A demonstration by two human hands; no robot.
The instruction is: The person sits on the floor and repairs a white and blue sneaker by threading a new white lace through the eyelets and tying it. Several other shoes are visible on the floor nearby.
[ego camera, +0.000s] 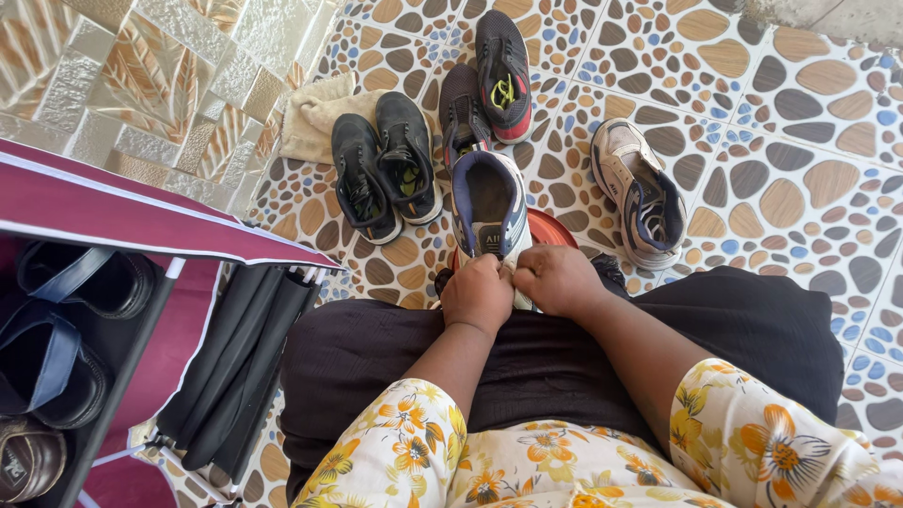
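Note:
A white sneaker with blue trim (489, 202) stands heel toward me, just beyond my lap. My left hand (478, 293) grips its heel from the left, fingers curled. From the right, my right hand (557, 278) clutches the same heel. Both fists touch each other. Beneath the shoe a red round object (555, 226) peeks out. My lap is covered in black cloth (734, 329), and my sleeves are floral yellow.
The matching white sneaker (640, 193) lies to the right on the pebble-pattern floor. A black pair (384, 171) rests beside a beige cloth (315, 111). Two dark sneakers (489, 80) sit farther away. A maroon shoe rack (103, 212) with dark shoes (56, 367) stands left.

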